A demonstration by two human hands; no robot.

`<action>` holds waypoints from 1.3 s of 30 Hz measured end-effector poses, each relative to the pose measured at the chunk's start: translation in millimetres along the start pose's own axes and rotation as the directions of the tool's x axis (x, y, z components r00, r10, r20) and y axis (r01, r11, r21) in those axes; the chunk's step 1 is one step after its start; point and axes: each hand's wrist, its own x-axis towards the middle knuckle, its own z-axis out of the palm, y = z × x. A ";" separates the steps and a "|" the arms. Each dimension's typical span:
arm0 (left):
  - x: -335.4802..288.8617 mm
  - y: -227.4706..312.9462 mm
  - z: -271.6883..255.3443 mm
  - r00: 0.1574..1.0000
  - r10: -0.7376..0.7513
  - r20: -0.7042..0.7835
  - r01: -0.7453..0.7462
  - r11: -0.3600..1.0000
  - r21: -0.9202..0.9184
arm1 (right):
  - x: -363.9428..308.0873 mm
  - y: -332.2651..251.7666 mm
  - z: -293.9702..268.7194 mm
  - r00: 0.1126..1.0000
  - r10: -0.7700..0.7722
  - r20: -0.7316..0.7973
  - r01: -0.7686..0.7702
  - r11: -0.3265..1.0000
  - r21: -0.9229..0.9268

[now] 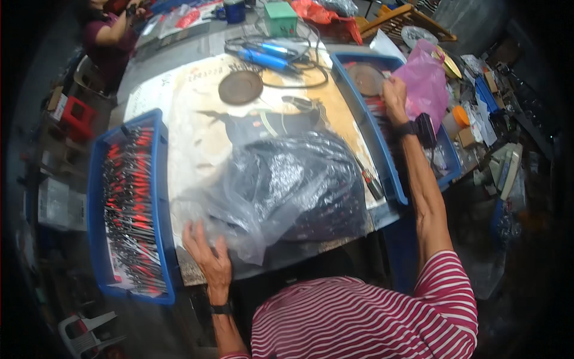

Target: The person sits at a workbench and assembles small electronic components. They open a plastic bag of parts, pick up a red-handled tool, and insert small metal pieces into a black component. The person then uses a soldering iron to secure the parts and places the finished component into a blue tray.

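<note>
A large grey plastic bag, bulging with dark contents, lies at the table's near edge. My left hand is at its left end, fingers spread and touching the loose plastic or just beside it. My right hand reaches far over the blue tray on the right. Its fingers are closed at the edge of a round brown dish, which sits over the tray's far part; the exact grip is blurred. Red-and-dark pieces lie in that tray, partly hidden by my forearm. A similar round brown dish rests on the table.
At left, a blue tray holds many red-and-black handled tools. Blue corded tools and a green box stand at the back. A pink bag is at right; a screwdriver-like tool lies nearby. Another person works far left.
</note>
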 end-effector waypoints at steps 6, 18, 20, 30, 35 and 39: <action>4.5 -3.5 1.8 0.982 -0.137 -0.131 0.126 0.988 -0.092 | -79.6 -81.4 -20.0 0.848 -0.145 0.509 0.029 0.973 0.228; 48.0 -12.8 20.8 0.859 -0.509 0.060 0.358 0.512 -0.781 | -246.5 -79.3 -69.4 0.790 -0.340 0.510 0.383 0.923 0.022; 53.3 -16.1 16.5 0.829 -0.493 0.264 0.463 0.341 -0.818 | -258.0 -65.3 -73.1 0.834 -0.278 0.476 0.306 0.952 0.020; 54.0 1.1 27.8 0.922 -0.279 0.270 0.382 0.531 -0.757 | -239.3 -38.0 -57.5 0.753 -0.073 0.654 -0.148 0.950 0.276; 51.9 1.0 30.0 0.907 -0.218 0.359 0.415 0.326 -0.850 | -231.4 -42.6 -39.8 0.756 0.041 0.654 -0.339 0.879 0.337; 51.9 9.8 30.2 0.882 -0.026 0.471 0.471 0.100 -0.876 | -227.2 -55.0 -33.7 0.750 0.063 0.658 -0.408 0.828 0.385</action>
